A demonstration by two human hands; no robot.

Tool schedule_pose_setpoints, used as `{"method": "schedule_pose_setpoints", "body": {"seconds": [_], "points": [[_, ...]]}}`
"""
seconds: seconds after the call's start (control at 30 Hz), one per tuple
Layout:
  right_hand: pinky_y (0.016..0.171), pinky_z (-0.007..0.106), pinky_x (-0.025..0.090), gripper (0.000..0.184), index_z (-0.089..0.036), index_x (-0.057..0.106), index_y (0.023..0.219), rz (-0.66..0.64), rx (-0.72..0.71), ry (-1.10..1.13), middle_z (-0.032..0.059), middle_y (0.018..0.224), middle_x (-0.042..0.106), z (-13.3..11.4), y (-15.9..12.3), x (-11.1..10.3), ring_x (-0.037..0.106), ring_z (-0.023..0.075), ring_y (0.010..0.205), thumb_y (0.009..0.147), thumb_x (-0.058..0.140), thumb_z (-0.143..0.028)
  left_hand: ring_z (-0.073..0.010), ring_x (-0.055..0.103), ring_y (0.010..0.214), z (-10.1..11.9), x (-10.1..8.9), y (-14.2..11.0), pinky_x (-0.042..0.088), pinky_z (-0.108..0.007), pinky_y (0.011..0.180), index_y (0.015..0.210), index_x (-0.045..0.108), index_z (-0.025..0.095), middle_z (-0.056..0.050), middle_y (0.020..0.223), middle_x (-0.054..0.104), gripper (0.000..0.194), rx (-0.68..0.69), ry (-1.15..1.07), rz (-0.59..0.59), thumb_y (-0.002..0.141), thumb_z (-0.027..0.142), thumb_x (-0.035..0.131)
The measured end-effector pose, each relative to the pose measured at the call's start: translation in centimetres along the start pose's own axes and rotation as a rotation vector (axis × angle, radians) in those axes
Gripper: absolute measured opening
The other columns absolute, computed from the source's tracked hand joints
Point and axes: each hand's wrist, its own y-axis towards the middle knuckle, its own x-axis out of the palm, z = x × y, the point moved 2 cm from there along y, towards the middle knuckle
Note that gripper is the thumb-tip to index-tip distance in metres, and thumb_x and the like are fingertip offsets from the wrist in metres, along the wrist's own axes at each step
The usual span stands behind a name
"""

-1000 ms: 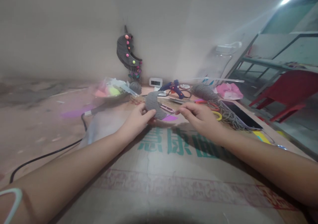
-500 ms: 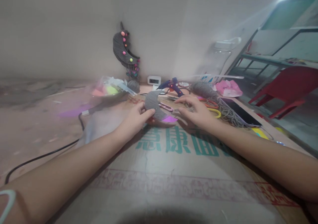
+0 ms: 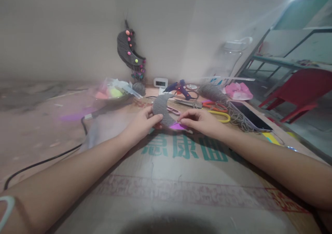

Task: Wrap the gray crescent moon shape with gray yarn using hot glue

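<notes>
A crescent moon shape wrapped in grey yarn (image 3: 160, 110) is held upright over the cardboard by my left hand (image 3: 142, 122), thumb in front and fingers behind. Its lower tip shows purple and bare of yarn (image 3: 178, 126). My right hand (image 3: 199, 121) is beside that tip, thumb and index finger pinched together; whatever lies between them is too small to make out. Just behind the crescent lies a pink utility knife (image 3: 173, 110). Yellow-handled scissors (image 3: 220, 116) and orange-handled pliers (image 3: 202, 104) lie behind my right hand.
A blue glue gun (image 3: 181, 88) and a white digital clock (image 3: 160, 83) stand at the back. Right are grey yarn (image 3: 212, 93), a phone (image 3: 250, 116) and a pink bag (image 3: 238, 91). A pompom-trimmed crescent (image 3: 127, 48) hangs on the wall. A bowl (image 3: 111, 95) stands left.
My right hand has moved left to the crescent's lower tip, and its thumb and index finger have come together. My left hand keeps its hold on the crescent.
</notes>
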Motion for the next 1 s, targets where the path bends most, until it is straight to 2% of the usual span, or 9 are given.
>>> {"method": "schedule_pose_setpoints", "body": {"seconds": [0.13, 0.33, 0.5, 0.73, 0.9, 1.0], "points": [[0.051, 0.023, 0.035, 0.024, -0.016, 0.069, 0.084, -0.004, -0.025, -0.049, -0.0016, 0.064, 0.060, 0.5, 0.1, 0.0, 0.048, 0.0094, 0.055, 0.081, 0.068, -0.041, -0.0100, 0.057, 0.063, -0.2, 0.0, 0.0, 0.047, -0.023, 0.061, 0.101, 0.062, 0.014, 0.000, 0.086, 0.065, 0.029, -0.002, 0.010, -0.051, 0.079, 0.033, 0.066], [0.049, 0.023, 0.033, 0.024, -0.016, 0.067, 0.085, 0.009, 0.028, 0.038, -0.0040, 0.058, 0.056, 0.7, 0.1, 0.4, 0.046, 0.0082, 0.049, 0.082, 0.067, -0.040, -0.0091, 0.057, 0.062, -0.2, 0.1, -0.1, 0.047, -0.023, 0.062, 0.106, 0.062, 0.014, 0.001, 0.084, 0.064, 0.030, -0.004, 0.016, -0.090, 0.081, 0.031, 0.065], [0.050, 0.024, 0.034, 0.025, -0.017, 0.066, 0.084, 0.026, 0.008, 0.048, -0.0037, 0.059, 0.056, 0.7, 0.1, 0.5, 0.045, 0.0083, 0.049, 0.083, 0.067, -0.042, -0.0091, 0.057, 0.061, -0.2, 0.2, 0.0, 0.048, -0.023, 0.061, 0.104, 0.063, 0.014, 0.000, 0.085, 0.064, 0.029, -0.011, 0.007, -0.095, 0.080, 0.030, 0.065], [0.054, 0.026, 0.037, 0.039, -0.016, 0.071, 0.097, -0.011, -0.046, 0.051, -0.0004, 0.068, 0.058, -0.2, -0.3, 0.6, 0.048, 0.0108, 0.057, 0.089, 0.055, -0.051, -0.0096, 0.058, 0.061, -0.3, 0.3, -0.1, 0.047, -0.024, 0.060, 0.101, 0.061, 0.015, -0.002, 0.088, 0.068, 0.029, -0.018, 0.023, -0.085, 0.078, 0.032, 0.067], [0.055, 0.026, 0.035, 0.033, -0.017, 0.068, 0.078, -0.071, -0.020, 0.043, -0.0016, 0.066, 0.057, -0.8, 0.0, 1.2, 0.046, 0.0101, 0.057, 0.081, 0.064, -0.050, -0.0099, 0.060, 0.063, -0.9, 0.6, -0.3, 0.046, -0.023, 0.060, 0.097, 0.056, 0.017, 0.000, 0.083, 0.066, 0.025, 0.000, 0.031, -0.145, 0.081, 0.033, 0.067], [0.057, 0.026, 0.035, 0.031, -0.018, 0.066, 0.071, -0.067, -0.001, 0.062, -0.0033, 0.063, 0.053, -0.9, -0.1, 1.5, 0.045, 0.0099, 0.057, 0.078, 0.068, -0.049, -0.0121, 0.062, 0.065, -1.0, 0.8, -0.7, 0.046, -0.024, 0.061, 0.116, 0.048, 0.021, 0.002, 0.078, 0.066, 0.039, 0.019, 0.039, -0.123, 0.083, 0.034, 0.067]]}}
